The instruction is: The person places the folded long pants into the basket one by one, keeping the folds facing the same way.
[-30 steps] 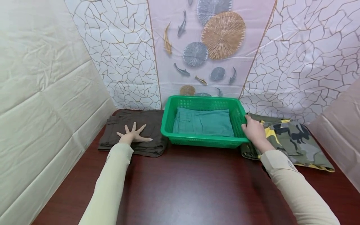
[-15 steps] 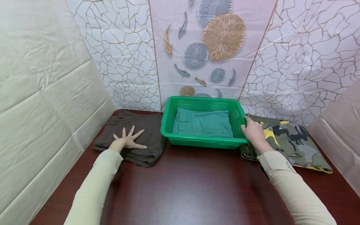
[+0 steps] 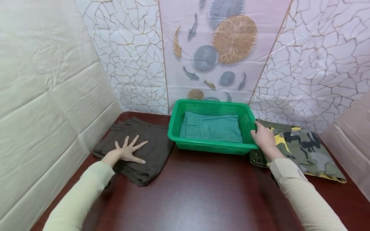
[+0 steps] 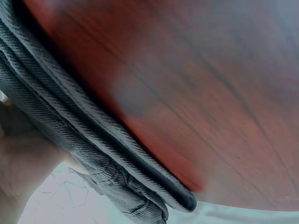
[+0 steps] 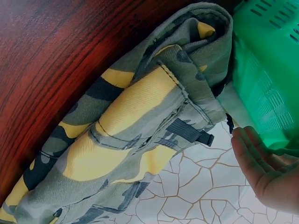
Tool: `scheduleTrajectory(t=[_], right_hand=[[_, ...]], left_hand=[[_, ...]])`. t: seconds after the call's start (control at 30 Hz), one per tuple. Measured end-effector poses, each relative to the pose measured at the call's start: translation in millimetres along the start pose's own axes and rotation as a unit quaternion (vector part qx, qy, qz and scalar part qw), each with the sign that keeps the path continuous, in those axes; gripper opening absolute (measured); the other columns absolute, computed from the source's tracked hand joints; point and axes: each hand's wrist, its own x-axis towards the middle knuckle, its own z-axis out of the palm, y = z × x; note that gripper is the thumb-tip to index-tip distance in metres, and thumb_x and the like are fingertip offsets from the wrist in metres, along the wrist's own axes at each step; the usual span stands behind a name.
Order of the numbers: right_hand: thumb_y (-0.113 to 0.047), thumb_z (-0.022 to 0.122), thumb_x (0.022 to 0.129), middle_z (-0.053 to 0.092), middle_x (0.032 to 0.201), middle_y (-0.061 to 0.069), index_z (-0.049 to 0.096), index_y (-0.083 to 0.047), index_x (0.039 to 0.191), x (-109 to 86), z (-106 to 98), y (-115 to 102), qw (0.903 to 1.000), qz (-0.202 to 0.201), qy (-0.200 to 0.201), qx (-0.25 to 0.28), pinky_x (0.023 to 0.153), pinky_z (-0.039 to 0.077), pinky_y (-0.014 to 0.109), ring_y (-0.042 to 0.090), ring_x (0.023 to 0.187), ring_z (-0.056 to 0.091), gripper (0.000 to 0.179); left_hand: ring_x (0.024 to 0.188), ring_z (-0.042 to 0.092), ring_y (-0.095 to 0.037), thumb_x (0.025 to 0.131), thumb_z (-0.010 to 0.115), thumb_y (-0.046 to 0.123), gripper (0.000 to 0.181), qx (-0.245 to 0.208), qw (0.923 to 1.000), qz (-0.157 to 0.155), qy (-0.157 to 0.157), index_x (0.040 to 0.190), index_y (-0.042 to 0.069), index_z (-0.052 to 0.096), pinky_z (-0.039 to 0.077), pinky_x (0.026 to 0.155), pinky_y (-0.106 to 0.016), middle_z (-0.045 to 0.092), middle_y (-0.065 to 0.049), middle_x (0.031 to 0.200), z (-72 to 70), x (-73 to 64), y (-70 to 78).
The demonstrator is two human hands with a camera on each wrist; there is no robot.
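Note:
My left hand lies palm down with its fingers spread on folded dark brown trousers, left of the green plastic basket. Their layered folded edge shows close up in the left wrist view. With my right hand I grip the basket's right rim; in the right wrist view the fingers reach against its outer wall, and the thumb is hidden. Inside the basket lie folded teal trousers.
Folded camouflage trousers in green, grey and yellow lie right of the basket, partly under my right forearm. A dark red wooden table bears everything. Patterned cloth hangs behind, and pale cloth walls off the left side.
My left hand has drawn the brown trousers toward me and slightly left, and they now lie at more of an angle. My right hand keeps its grip on the basket.

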Motion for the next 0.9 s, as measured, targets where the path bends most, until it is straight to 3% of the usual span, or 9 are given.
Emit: scheduleTrajectory(t=[0.17,0.43,0.7,0.9], right_hand=[[-0.009,0.039,0.095,0.037,0.044,0.002,0.032,0.010,0.142,-1.3,1,1,1.0000,0.007,-0.001,-0.001,0.038,0.027,0.027,0.013,0.036,0.028,0.051],[-0.009,0.040,0.094,0.036,0.043,0.002,0.034,0.011,0.140,0.9,2,0,0.9999,-0.009,0.012,0.004,0.037,0.026,0.027,0.013,0.035,0.028,0.050],[-0.008,0.040,0.094,0.034,0.043,0.002,0.035,0.011,0.140,2.3,1,3,0.9996,-0.018,0.020,0.011,0.036,0.026,0.026,0.012,0.035,0.026,0.050],[-0.009,0.040,0.095,0.034,0.043,0.001,0.035,0.011,0.140,0.5,2,5,0.9994,-0.021,0.019,0.018,0.037,0.026,0.026,0.012,0.035,0.026,0.050]], left_hand=[[0.138,-0.019,-0.052,0.072,0.063,0.071,0.103,0.010,0.9997,0.021,0.001,0.152,0.032,0.013,-0.016,0.094,-0.079,-0.015,-0.016,0.157,3.1,-11.0,0.4],[0.136,-0.022,-0.053,0.070,0.062,0.073,0.099,-0.008,0.9975,0.068,0.014,0.150,0.042,0.013,-0.022,0.090,-0.078,-0.015,-0.015,0.157,21.9,-33.0,-6.0],[0.136,-0.020,-0.055,0.073,0.062,0.070,0.097,-0.006,0.9972,0.074,0.009,0.151,0.037,0.014,-0.016,0.092,-0.080,-0.013,-0.019,0.157,25.3,-48.2,5.0],[0.137,-0.013,-0.056,0.080,0.059,0.065,0.087,-0.017,0.9976,0.066,-0.013,0.150,0.031,0.021,-0.009,0.091,-0.083,-0.007,-0.021,0.157,17.9,-53.1,11.9]])
